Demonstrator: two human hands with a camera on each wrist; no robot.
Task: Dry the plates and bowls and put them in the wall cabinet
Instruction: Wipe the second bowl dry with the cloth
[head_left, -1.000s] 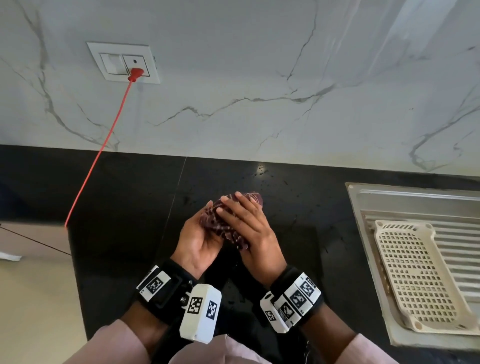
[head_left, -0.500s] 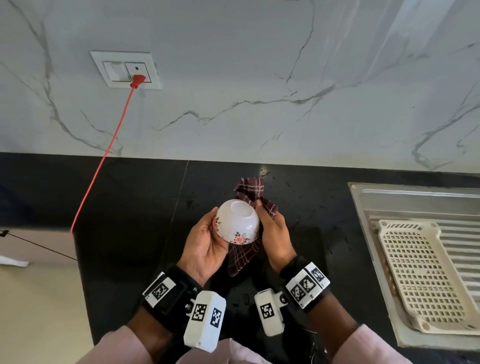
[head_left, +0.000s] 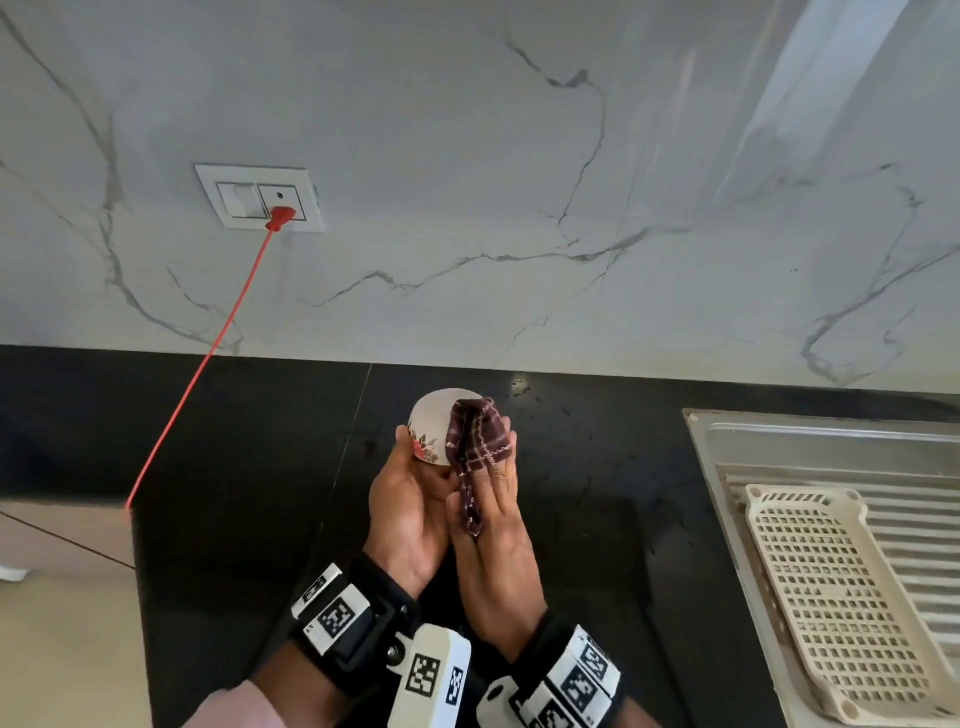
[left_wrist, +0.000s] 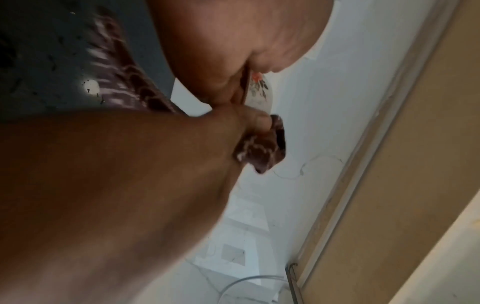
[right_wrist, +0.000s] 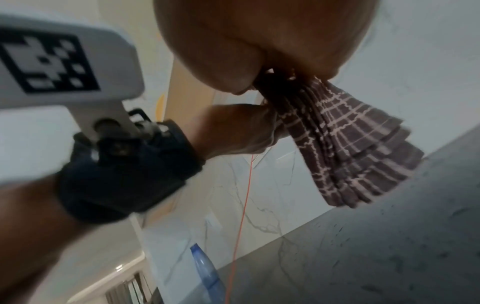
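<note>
A small white bowl (head_left: 429, 429) with a flower print is held bottom-up above the black counter (head_left: 234, 441). My left hand (head_left: 410, 493) grips it from the left, thumb on the rim. My right hand (head_left: 493, 509) holds a maroon checked cloth (head_left: 477, 441) and presses it against the bowl's right side. In the left wrist view only a sliver of the bowl (left_wrist: 259, 90) shows past my palm, with the cloth (left_wrist: 262, 148) below it. The right wrist view shows the cloth (right_wrist: 350, 144) bunched and hanging from my right hand (right_wrist: 259, 41). The wall cabinet is not in view.
A cream perforated drying tray (head_left: 841, 597) lies on the steel drainboard (head_left: 831, 441) at right. A red cable (head_left: 208, 358) runs from the wall socket (head_left: 260, 197) down over the counter's left edge. A blue bottle (right_wrist: 207, 273) stands to the left.
A second ago both hands had the cloth wrapped round the bowl. The bowl then came out bare, and now the cloth lies over its right side, with both hands farther from me.
</note>
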